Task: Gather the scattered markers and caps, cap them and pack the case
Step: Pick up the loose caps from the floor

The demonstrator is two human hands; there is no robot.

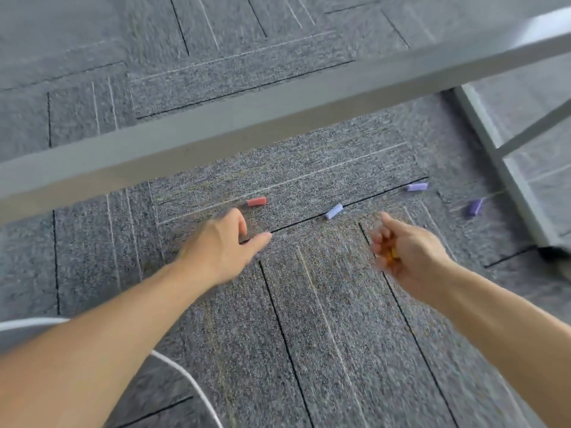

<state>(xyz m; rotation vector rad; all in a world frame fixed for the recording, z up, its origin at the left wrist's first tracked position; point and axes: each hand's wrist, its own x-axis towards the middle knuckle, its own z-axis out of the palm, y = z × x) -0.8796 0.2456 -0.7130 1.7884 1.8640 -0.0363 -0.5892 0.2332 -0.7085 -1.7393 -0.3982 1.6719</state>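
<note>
Grey carpet: tiles with dark seams and pale stripes lie under both your arms, and every loose cap in view rests on them.
Red cap: it lies flat with its long axis running left to right, just beyond your left fingertips and not touching them.
Pale lilac cap: this one sits on a dark seam to the right of the red cap, a little farther off than the gap between your hands. Its long axis is slanted, the right end pointing farther away.
Lilac cap: farther right, at the far end of that same seam, with its long axis close to left-right.
Purple cap: the rightmost one, near the frame leg. It is blurred and slanted, the upper end leaning right.
Open ends: blur keeps you from telling which end of any cap is open.
Left hand: palm down and low over the carpet, fingers loose, thumb out to the right, holding nothing.
Right hand: your fingers curl round a small cluster of orange and yellow pieces. Blur hides whether they are caps or markers.
Metal bar: grey, above the floor, crossing slantwise beyond the caps from the left edge up to the far right.
White cable: it curves over the near-left carpet and passes under your left forearm.
</note>
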